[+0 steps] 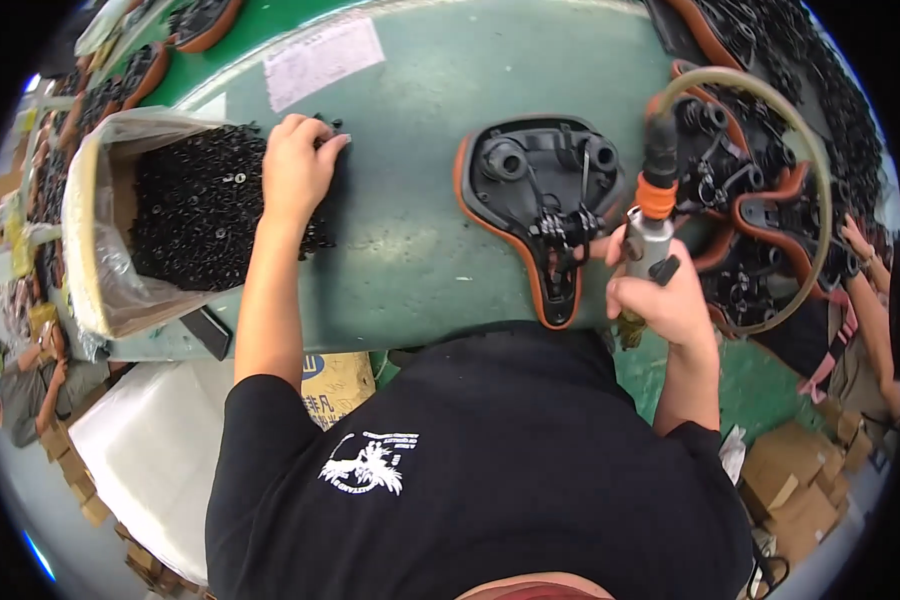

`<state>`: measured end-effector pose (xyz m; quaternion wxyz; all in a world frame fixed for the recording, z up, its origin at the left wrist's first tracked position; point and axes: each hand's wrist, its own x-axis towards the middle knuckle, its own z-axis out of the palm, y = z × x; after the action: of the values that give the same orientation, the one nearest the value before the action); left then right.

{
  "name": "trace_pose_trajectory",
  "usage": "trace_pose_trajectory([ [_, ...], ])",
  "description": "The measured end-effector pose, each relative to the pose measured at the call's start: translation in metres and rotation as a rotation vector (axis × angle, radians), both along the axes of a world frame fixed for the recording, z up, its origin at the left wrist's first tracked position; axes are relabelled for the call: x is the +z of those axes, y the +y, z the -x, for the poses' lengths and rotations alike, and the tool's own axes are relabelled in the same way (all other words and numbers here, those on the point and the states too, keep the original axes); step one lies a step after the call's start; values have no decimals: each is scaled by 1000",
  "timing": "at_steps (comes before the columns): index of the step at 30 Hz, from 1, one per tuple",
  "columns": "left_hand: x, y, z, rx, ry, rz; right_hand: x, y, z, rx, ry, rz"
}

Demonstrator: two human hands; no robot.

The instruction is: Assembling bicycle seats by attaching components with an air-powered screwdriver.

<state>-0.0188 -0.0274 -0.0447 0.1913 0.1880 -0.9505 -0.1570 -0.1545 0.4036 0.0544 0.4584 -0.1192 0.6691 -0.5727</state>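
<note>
An upturned bicycle saddle (490, 190) with brown edging lies on the green table, its springs and clamp facing up and its nose toward me. My right hand (670, 295) is wrapped round an air screwdriver (650, 238) with an orange collar, just right of the saddle's nose; its index finger reaches to the saddle's clamp. My left hand (298, 170) is at the right side of a lined box of black screws (185, 215). Its thumb and fingers are pinched together over dark screws spilled beside the box. What they pinch is too small to make out.
More upturned saddles (760, 210) are piled at the right, under the screwdriver's looping hose (828, 170). A paper sheet (325, 62) lies at the back of the table. A black bar (207, 332) sits at the front edge. Other people work at both sides.
</note>
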Motion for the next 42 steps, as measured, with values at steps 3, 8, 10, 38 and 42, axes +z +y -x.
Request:
trace_pose_trajectory([
  [3, 13, 31, -4, 5, 182, -195, 31, 14, 3, -145, 140, 126],
  [8, 44, 126, 3, -357, 446, -1623, 58, -8, 2, -26, 483, 924],
  [10, 57, 169, 4, -423, 393, -1977, 69, -26, -2, 26, 551, 1073],
  [38, 65, 200, 7, -642, 261, -1723, 57, -34, 4, 200, 628, 1195],
  [42, 62, 202, 9, -653, 409, -1530, 58, -37, -1, 161, 711, 1199],
])
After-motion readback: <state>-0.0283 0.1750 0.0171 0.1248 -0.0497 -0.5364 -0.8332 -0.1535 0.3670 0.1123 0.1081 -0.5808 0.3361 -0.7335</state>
